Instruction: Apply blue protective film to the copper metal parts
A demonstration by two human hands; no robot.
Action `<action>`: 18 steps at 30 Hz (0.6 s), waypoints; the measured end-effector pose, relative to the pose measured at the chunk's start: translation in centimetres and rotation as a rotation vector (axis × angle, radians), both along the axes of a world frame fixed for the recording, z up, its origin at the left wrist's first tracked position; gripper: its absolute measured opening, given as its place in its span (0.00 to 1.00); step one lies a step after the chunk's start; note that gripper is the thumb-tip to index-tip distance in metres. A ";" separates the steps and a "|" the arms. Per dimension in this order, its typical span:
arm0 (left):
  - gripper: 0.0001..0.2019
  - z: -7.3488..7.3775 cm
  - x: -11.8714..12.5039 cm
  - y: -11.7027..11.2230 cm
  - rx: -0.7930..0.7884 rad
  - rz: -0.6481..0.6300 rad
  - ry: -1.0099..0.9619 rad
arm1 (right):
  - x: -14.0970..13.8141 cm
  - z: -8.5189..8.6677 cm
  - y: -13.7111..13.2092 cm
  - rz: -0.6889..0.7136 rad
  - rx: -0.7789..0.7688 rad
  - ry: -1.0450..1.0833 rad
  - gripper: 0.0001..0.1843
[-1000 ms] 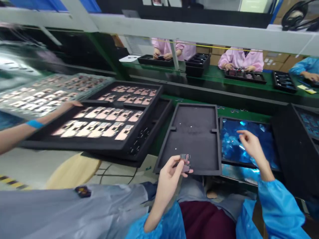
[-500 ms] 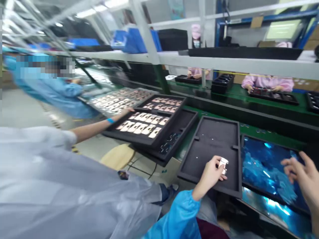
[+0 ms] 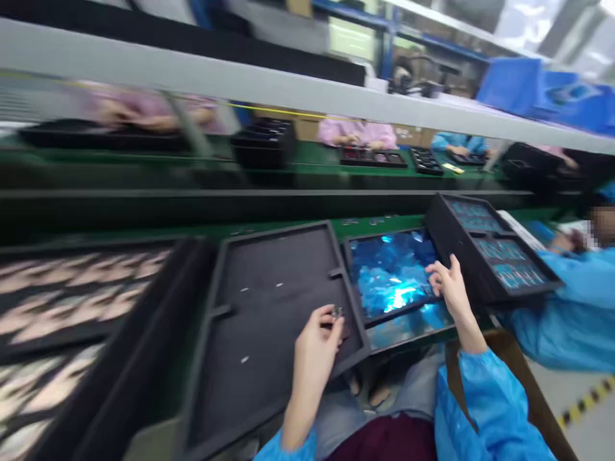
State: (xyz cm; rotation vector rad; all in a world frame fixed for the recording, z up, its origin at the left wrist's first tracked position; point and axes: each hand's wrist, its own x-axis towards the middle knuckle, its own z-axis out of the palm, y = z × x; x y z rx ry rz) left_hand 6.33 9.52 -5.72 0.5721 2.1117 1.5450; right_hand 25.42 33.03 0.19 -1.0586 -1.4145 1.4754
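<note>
My left hand [image 3: 318,342] pinches a small metal part [image 3: 337,312] between thumb and fingers, above the lower right of a black tray [image 3: 269,256]. The fingers hide most of that part. A few small light bits lie on the tray's floor. My right hand [image 3: 450,288] hovers over the right side of a black-framed tray covered with shiny blue film [image 3: 384,272]. Its fingers are apart and bent, with nothing visible in them.
At the left stand blurred trays with rows of flat metal parts [image 3: 86,275]. A stack of black trays [image 3: 490,250] with small parts rises at the right, beside a co-worker in a blue sleeve [image 3: 571,314]. A white shelf beam [image 3: 288,83] crosses above; people work beyond it.
The view has swung right, bringing the right-hand tray stack into sight. The person holding a tray at the left is out of view. My left hand still holds the metal part, now mostly hidden.
</note>
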 end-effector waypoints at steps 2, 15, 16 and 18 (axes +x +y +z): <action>0.29 -0.3 -0.9 0.3 0.016 -0.033 -0.039 | 0.8 1.1 0.4 -0.014 0.010 -0.002 0.64; 0.25 0.8 -1.2 -0.5 -0.168 -0.106 0.213 | -11.5 -0.4 12.9 0.289 0.335 -0.754 0.35; 0.24 0.6 -1.2 -0.8 -0.181 -0.095 0.230 | -13.8 -0.5 15.4 0.250 0.362 -0.832 0.34; 0.22 0.4 -1.1 -1.4 -0.225 -0.078 0.274 | -17.9 -1.1 19.6 0.201 0.375 -0.935 0.34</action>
